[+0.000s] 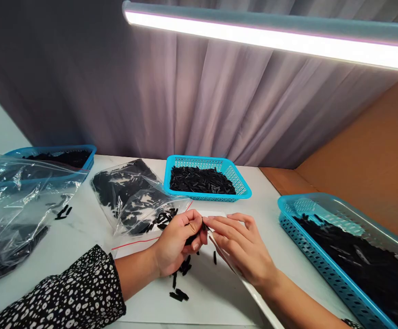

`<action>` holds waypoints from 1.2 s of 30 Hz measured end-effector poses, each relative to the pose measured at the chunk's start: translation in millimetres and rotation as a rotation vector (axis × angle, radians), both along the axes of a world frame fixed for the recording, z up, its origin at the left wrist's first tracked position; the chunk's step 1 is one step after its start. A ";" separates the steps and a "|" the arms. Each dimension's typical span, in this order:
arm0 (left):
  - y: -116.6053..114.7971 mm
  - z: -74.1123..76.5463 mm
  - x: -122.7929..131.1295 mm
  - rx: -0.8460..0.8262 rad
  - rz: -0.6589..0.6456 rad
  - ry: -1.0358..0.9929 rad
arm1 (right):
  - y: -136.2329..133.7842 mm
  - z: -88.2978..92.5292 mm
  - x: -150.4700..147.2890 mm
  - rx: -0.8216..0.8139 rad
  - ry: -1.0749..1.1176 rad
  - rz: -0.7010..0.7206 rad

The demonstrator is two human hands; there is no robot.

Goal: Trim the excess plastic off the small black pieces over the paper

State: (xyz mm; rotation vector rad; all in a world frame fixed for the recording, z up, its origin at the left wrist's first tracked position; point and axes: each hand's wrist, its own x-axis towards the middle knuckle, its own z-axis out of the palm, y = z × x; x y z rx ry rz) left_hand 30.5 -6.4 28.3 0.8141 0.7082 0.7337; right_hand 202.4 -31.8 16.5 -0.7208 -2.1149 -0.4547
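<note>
My left hand (180, 235) is closed around several small black strips (191, 238), one of which sticks out at the fingertips. The fingertips of my right hand (242, 249) meet that black piece; the right thumb is hidden. A long white strip (253, 292) runs from the right fingertips down beneath the palm and past the wrist. Below the hands, loose black strips (178, 295) lie on a white sheet (206, 310). Just behind my left hand is a clear zip bag (133, 196) with black strips inside and at its mouth.
A blue basket (242, 187) of black strips stands at the back middle. Another blue basket (284, 205) is at the right, beside a brown board (366, 160). A third basket (91, 157) and a large clear bag (21, 196) occupy the left. A lamp tube (270, 39) hangs overhead.
</note>
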 end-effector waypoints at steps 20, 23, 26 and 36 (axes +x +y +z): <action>-0.1 -3.4 4.3 0.078 0.129 0.028 | -9.6 -5.5 -5.4 -0.389 0.504 -0.052; -0.5 -4.9 4.0 0.093 0.132 0.032 | -9.5 -6.2 -6.2 -0.381 0.475 -0.025; -0.6 -5.3 3.9 0.110 0.136 0.033 | -9.4 -5.6 -6.4 -0.383 0.454 -0.038; -0.6 -2.6 4.3 0.125 0.155 0.029 | -8.8 -6.2 -9.7 -0.330 0.423 0.011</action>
